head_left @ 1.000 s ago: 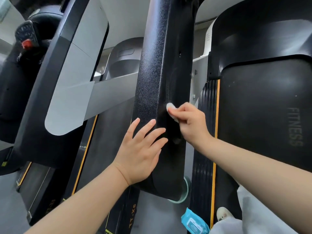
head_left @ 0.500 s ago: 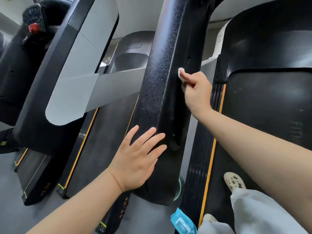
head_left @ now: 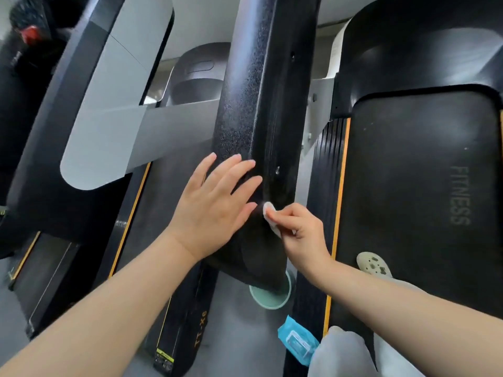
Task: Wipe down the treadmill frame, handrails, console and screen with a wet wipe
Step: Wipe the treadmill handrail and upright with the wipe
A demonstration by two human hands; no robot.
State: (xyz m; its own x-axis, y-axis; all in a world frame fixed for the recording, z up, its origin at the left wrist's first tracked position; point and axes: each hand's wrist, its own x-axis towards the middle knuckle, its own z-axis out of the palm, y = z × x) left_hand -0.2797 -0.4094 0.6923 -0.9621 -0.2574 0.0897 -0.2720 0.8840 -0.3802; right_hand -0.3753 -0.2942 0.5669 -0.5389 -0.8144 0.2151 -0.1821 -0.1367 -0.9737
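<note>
A black speckled treadmill handrail [head_left: 253, 85] runs down the middle of the view toward me. My left hand [head_left: 212, 205] rests flat on its near left face, fingers straight and spread. My right hand [head_left: 296, 229] pinches a small folded white wet wipe [head_left: 269, 210] and presses it against the handrail's right side, just beside my left fingertips. The treadmill belt [head_left: 424, 186] marked FITNESS lies to the right, with an orange-striped side rail [head_left: 337, 202].
A blue wet-wipe pack [head_left: 296, 341] lies on the floor near my leg. A pale green round object [head_left: 272, 297] sits on the floor under the handrail's end. My shoe [head_left: 373, 263] stands on the belt. A neighbouring treadmill [head_left: 89, 137] with grey panels stands at the left.
My right hand slid the wipe up the handrail, then back down to its lower end beside my left hand. My left hand stayed flat on the rail.
</note>
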